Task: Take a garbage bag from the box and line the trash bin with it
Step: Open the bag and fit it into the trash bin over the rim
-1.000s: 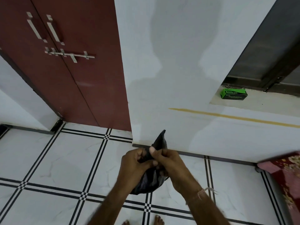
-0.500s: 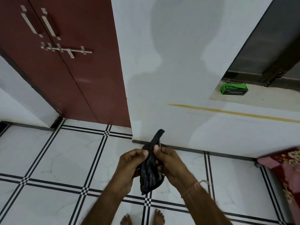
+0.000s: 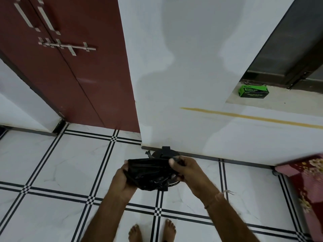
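Observation:
A crumpled black garbage bag (image 3: pixel 150 173) is stretched sideways between both hands over the tiled floor, low in the middle of the view. My left hand (image 3: pixel 123 180) grips its left edge from below. My right hand (image 3: pixel 185 169) pinches its upper right edge with thumb and fingers. A loose black end (image 3: pixel 166 151) of the bag sticks up behind the right hand, near the wall's base. The green garbage bag box (image 3: pixel 253 91) sits on a ledge at the upper right. No trash bin is visible.
A white wall (image 3: pixel 174 75) stands straight ahead, with dark red double doors (image 3: pixel 70 67) to its left. A red floral cushion or mattress edge (image 3: pixel 307 186) is at the right. My bare feet (image 3: pixel 152 232) stand on white tiles with black lines.
The hands have moved apart, pulling the bunched, upright bag out into a wider horizontal band. The view has tilted slightly downward, showing more of my feet.

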`<state>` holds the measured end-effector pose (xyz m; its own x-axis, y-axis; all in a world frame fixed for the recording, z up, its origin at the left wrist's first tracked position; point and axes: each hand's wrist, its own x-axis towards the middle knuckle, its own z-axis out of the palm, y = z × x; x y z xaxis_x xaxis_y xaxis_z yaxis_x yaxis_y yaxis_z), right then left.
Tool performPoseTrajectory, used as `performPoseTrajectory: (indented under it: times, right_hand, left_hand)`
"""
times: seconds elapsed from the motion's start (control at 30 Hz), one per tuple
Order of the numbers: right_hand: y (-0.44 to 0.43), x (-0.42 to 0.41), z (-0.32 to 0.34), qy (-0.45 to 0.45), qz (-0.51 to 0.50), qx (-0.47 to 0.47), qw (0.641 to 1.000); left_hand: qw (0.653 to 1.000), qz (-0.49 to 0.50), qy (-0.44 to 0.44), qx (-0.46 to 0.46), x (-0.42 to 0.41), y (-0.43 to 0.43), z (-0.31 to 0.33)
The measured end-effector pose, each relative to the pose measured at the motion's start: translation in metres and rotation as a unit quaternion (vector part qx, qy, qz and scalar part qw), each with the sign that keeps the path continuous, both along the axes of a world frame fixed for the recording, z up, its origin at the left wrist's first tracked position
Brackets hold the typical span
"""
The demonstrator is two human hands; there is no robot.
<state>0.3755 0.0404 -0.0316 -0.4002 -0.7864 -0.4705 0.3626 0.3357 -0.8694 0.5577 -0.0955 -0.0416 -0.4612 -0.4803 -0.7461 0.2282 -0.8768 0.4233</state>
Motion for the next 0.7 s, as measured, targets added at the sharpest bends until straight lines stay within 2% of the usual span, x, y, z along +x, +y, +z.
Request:
performPoseTrajectory:
  times: [0.03, 0.07, 0.13, 0.2, 0.23, 0.27, 0.3, 0.37, 0.43, 0.5, 0.57, 0.63, 0.7]
  right_hand:
    - [0.001, -0.001, -0.001, 0.063, 0.016, 0.014, 0.998]
    - [0.000, -0.004, -0.003, 0.086, 0.001, 0.024, 0.996]
    - [-0.003, -0.010, 0.003, 0.053, -0.041, 0.044, 0.997]
    - [-0.007, -0.018, 0.013, -0.011, -0.069, 0.072, 0.995]
    - [-0.010, -0.022, 0.015, -0.047, -0.079, 0.083, 0.992]
    - [-0.014, -0.024, 0.014, -0.091, -0.093, 0.092, 0.987]
    - [-0.018, -0.026, 0.015, -0.140, -0.104, 0.098, 0.980]
    - [-0.025, -0.024, 0.011, -0.235, -0.115, 0.076, 0.962]
    - [-0.024, -0.022, 0.006, -0.270, -0.075, 0.027, 0.959]
    - [-0.013, -0.022, 0.002, -0.225, 0.027, -0.018, 0.974]
    - [-0.004, -0.024, -0.004, -0.106, 0.126, -0.010, 0.986]
    - [0.002, -0.027, -0.010, 0.024, 0.153, 0.047, 0.987]
    - [0.004, -0.034, -0.012, 0.083, 0.139, 0.080, 0.984]
  left_hand:
    - [1.000, -0.006, -0.010, -0.010, 0.000, -0.003, 0.003]
    - [0.999, -0.024, -0.011, -0.038, 0.002, -0.005, 0.006]
    - [0.985, -0.092, -0.031, -0.144, 0.006, -0.007, 0.013]
    - [0.934, -0.208, -0.071, -0.283, 0.010, -0.003, 0.018]
    - [0.901, -0.271, -0.089, -0.326, 0.010, 0.001, 0.018]
    - [0.884, -0.309, -0.093, -0.337, 0.010, 0.003, 0.015]
    - [0.885, -0.315, -0.094, -0.328, 0.007, 0.004, 0.015]
    - [0.927, -0.254, -0.077, -0.267, 0.003, 0.002, 0.012]
    - [0.959, -0.184, -0.073, -0.201, 0.002, -0.004, 0.004]
    - [0.980, -0.118, -0.073, -0.142, 0.001, -0.009, 0.000]
    - [0.993, -0.054, -0.079, -0.076, 0.004, -0.015, 0.003]
    - [0.993, -0.038, -0.095, -0.053, 0.005, -0.022, 0.007]
    - [0.992, -0.055, -0.105, -0.040, 0.008, -0.024, 0.004]
